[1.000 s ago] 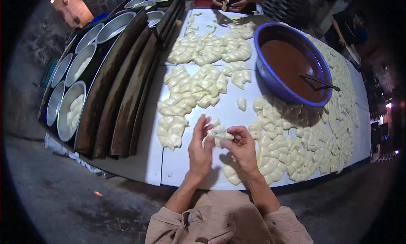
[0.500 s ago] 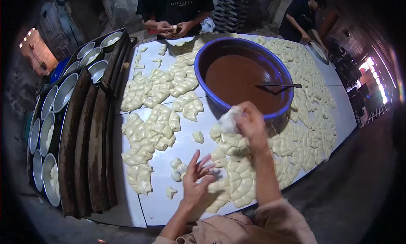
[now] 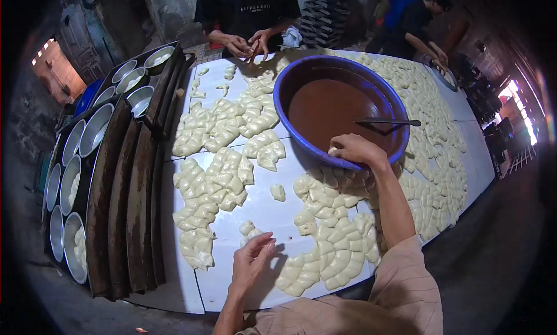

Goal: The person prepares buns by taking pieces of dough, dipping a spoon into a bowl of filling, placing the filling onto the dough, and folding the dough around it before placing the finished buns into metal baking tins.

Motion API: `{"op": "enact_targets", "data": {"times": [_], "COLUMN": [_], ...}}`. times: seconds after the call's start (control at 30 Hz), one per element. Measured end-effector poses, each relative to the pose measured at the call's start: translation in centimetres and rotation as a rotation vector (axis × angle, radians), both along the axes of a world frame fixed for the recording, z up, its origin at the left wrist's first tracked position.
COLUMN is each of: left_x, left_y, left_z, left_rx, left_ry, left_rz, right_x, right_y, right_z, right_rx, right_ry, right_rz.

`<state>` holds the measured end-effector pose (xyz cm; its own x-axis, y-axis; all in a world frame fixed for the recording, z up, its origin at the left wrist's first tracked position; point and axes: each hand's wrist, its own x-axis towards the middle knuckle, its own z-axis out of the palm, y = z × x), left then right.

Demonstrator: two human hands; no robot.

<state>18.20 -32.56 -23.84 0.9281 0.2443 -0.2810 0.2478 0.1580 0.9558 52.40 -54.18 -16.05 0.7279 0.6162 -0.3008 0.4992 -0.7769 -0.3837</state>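
My right hand [image 3: 358, 149] hangs palm-down over the near rim of a big blue basin [image 3: 281, 115] of brown liquid. Its fingers are closed round a piece of white dough [image 3: 332, 151]; only a sliver of it shows. A dark-handled utensil [image 3: 390, 121] rests in the liquid, its handle over the right rim. Above the table's near part, my left hand [image 3: 250, 264] is open and holds nothing, its fingers slightly bent. Beside its fingertips lies a small lump of dough [image 3: 248, 230]. Joined, cushion-like dough pieces [image 3: 342, 248] spread between my arms.
More dough sheets [image 3: 212, 181] cover the white table [image 3: 264, 204]. On the left, a dark rack [image 3: 110, 207] holds several round metal pans [image 3: 75, 247], some with dough. Across the table, a person's hands [image 3: 249, 46] are close together. Another person [image 3: 415, 30] works at the far right corner.
My right hand has turned palm-down and moved slightly right over the basin rim, the dough now mostly hidden. My left hand moved left and lower, its fingers less spread.
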Motion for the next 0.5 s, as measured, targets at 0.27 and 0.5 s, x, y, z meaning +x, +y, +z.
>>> {"op": "enact_targets", "data": {"times": [0.27, 0.5], "left_x": [5.9, 8.9], "left_y": [-2.0, -5.0], "left_z": [2.2, 2.7], "left_rx": [-0.031, -0.718], "left_ry": [-0.085, -0.128], "left_rz": [-0.110, 0.027], "right_x": [-5.7, -14.1], "right_y": [1.9, 5.6], "right_z": [2.5, -3.0], "right_rx": [1.157, 1.309], "right_ry": [0.736, 0.870], "right_rz": [-0.382, -0.471]}}
